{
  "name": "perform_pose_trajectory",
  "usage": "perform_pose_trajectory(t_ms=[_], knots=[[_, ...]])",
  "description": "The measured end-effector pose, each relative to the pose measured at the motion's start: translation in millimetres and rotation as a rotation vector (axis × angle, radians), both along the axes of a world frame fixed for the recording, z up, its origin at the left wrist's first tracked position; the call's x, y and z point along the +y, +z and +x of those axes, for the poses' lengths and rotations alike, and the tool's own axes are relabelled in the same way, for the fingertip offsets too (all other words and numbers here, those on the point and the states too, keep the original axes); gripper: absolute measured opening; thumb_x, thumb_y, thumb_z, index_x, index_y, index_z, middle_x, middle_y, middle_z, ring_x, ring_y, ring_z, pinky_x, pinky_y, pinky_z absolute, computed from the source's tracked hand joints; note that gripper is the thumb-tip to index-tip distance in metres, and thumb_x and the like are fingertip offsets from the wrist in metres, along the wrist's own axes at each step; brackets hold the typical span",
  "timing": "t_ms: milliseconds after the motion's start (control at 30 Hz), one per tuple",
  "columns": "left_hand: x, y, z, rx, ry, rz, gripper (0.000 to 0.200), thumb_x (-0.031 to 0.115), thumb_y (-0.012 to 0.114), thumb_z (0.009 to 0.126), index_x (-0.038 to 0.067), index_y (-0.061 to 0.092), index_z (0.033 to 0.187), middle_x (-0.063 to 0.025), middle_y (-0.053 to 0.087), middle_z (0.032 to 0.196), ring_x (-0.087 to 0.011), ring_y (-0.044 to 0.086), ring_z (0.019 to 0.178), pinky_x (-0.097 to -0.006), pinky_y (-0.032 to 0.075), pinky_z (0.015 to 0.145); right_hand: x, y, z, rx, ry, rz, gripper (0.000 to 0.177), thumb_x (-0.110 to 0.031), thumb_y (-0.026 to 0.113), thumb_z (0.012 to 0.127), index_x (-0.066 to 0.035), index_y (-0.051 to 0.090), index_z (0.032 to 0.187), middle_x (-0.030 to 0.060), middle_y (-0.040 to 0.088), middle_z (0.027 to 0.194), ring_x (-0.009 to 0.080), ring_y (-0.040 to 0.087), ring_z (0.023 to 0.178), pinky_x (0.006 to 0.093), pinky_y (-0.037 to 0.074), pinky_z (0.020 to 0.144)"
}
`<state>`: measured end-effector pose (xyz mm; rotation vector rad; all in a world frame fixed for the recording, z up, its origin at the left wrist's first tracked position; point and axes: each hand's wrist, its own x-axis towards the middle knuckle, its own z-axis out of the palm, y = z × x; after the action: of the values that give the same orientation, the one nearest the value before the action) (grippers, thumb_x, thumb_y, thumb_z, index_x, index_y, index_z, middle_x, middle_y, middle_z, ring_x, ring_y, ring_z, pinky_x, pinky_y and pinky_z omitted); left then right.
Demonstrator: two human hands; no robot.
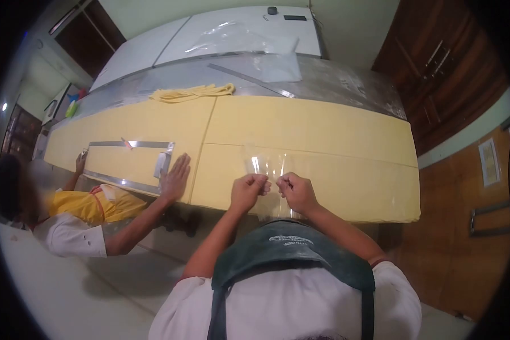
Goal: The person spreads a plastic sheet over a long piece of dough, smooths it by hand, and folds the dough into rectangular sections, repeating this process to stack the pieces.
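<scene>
My left hand (247,192) and my right hand (299,192) are side by side at the near edge of a wide yellow sheet (345,190). Both have their fingers closed in a pinch on a thin clear plastic sheet (266,163), one hand on each side of it. Light glints off the plastic, which spreads over the yellow surface beyond my knuckles and hangs down toward my apron. A straight line runs across the yellow sheet just past the plastic.
To the left, a co-worker's hand (177,174) presses beside a rectangular metal frame (131,186) on the yellow layer. Folded yellow strips (192,92), a long metal ruler (249,80) and loose clear plastic (224,38) lie farther back. White chest lids (173,41) stand behind.
</scene>
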<state>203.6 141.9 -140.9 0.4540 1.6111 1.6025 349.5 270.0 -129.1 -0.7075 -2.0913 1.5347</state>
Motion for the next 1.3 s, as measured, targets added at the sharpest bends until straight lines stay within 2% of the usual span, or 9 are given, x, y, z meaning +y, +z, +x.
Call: perform_pose_trajectory(t_ms=[300, 633, 733, 800, 900, 1033, 1133, 1200, 1300], knots=[[-56, -10, -73, 0.317, 0.246, -0.253, 0.027, 0.025, 0.067, 0.097, 0.000, 0.068, 0.085, -0.0057, 0.066, 0.071, -0.0097, 0.059, 0.059, -0.0245, 0.047, 0.052, 94, -55, 99, -0.188, -0.558, 0.258, 0.017, -0.017, 0.067, 0.092, -0.001, 0.064, 0.088, 0.0120, 0.065, 0.070, 0.0164, 0.061, 0.064, 0.0339, 0.050, 0.061], [-61, -11, -85, 0.379, 0.394, -0.112, 0.026, 0.024, 0.059, 0.102, 0.001, 0.064, 0.090, -0.0010, 0.058, 0.069, -0.0072, 0.054, 0.058, -0.0239, 0.043, 0.053, 121, -41, 129, -0.120, -0.635, 0.196, 0.014, -0.013, 0.060, 0.094, -0.001, 0.059, 0.085, 0.0070, 0.061, 0.071, 0.0152, 0.057, 0.065, 0.0332, 0.049, 0.062], [-86, -42, -125, 0.585, 0.490, -0.239, 0.032, 0.027, 0.059, 0.100, -0.002, 0.065, 0.088, -0.0063, 0.061, 0.068, -0.0128, 0.057, 0.058, -0.0301, 0.045, 0.054, 163, -68, 170, -0.207, -0.912, 0.375, 0.015, -0.013, 0.063, 0.088, -0.001, 0.058, 0.081, 0.0086, 0.059, 0.067, 0.0182, 0.056, 0.061, 0.0361, 0.048, 0.060], [-101, -56, -139, 0.950, 0.370, -0.531, 0.037, 0.029, 0.061, 0.097, -0.005, 0.065, 0.084, -0.0146, 0.065, 0.068, -0.0219, 0.061, 0.060, -0.0385, 0.048, 0.059, 174, -72, 194, -0.331, -1.030, 0.414, 0.021, -0.017, 0.066, 0.082, 0.001, 0.056, 0.076, 0.0179, 0.061, 0.068, 0.0333, 0.060, 0.063, 0.0420, 0.050, 0.065], [-95, 14, -105, 0.986, 0.325, -0.643, 0.040, 0.030, 0.062, 0.094, -0.007, 0.066, 0.079, -0.0204, 0.066, 0.070, -0.0318, 0.065, 0.064, -0.0440, 0.050, 0.066, 186, -74, 221, -0.526, -1.134, 0.407, 0.020, -0.014, 0.064, 0.081, 0.000, 0.053, 0.072, 0.0134, 0.058, 0.064, 0.0246, 0.058, 0.060, 0.0407, 0.050, 0.063], [-98, 17, -100, 1.130, 0.252, -0.810, 0.034, 0.027, 0.063, 0.093, -0.006, 0.067, 0.091, -0.0201, 0.068, 0.074, -0.0382, 0.064, 0.065, -0.0446, 0.053, 0.068, 163, -31, 219, -0.466, -0.997, 0.281, 0.021, -0.014, 0.063, 0.082, 0.002, 0.065, 0.096, 0.0170, 0.068, 0.081, 0.0316, 0.068, 0.079, 0.0400, 0.054, 0.076], [-93, 16, -94, 1.071, 0.196, -0.968, 0.034, 0.026, 0.066, 0.091, -0.002, 0.064, 0.110, -0.0220, 0.070, 0.094, -0.0408, 0.066, 0.086, -0.0456, 0.053, 0.081, 167, -44, 230, -0.676, -0.761, 0.419, 0.035, -0.011, 0.061, 0.085, 0.000, 0.066, 0.117, 0.0198, 0.072, 0.102, 0.0308, 0.070, 0.095, 0.0374, 0.054, 0.086], [-96, -29, -103, 1.502, 0.394, -0.784, 0.043, 0.023, 0.068, 0.089, 0.002, 0.057, 0.125, -0.0223, 0.064, 0.117, -0.0404, 0.060, 0.111, -0.0469, 0.048, 0.095, 174, -66, 241, -0.582, -0.744, 0.479, 0.036, -0.011, 0.061, 0.084, -0.002, 0.067, 0.119, 0.0170, 0.072, 0.097, 0.0315, 0.069, 0.090, 0.0391, 0.054, 0.084], [-75, -21, -79, 1.216, 0.211, -0.490, 0.049, 0.022, 0.069, 0.089, 0.003, 0.054, 0.131, -0.0217, 0.056, 0.130, -0.0405, 0.049, 0.127, -0.0487, 0.041, 0.105, 162, -57, 241, -0.474, -0.700, 0.450, 0.032, -0.011, 0.062, 0.085, -0.003, 0.069, 0.115, 0.0142, 0.072, 0.095, 0.0321, 0.068, 0.086, 0.0414, 0.054, 0.082]])
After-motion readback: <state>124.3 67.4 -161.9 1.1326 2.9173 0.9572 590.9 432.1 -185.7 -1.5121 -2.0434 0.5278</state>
